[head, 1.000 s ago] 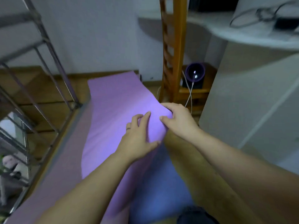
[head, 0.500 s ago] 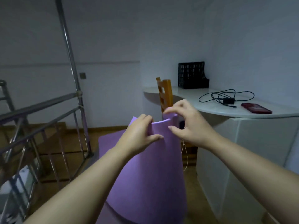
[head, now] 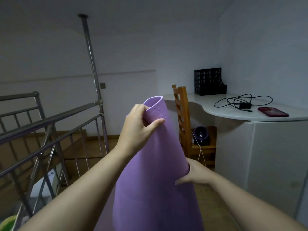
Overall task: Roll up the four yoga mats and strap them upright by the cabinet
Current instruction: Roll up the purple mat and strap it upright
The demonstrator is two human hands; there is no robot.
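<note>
Purple yoga mat [head: 155,172], raised and loosely curled, hangs between the hands: left hand [head: 138,129] pinches its top edge, right hand [head: 195,175] grips the side edge lower down. Rolling well likely calls for aligned edges and a tight, even first turn.

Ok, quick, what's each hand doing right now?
Left hand: grips the top edge of the purple yoga mat, thumb on the outer face.
Right hand: holds the same mat's right edge, lower down.
</note>
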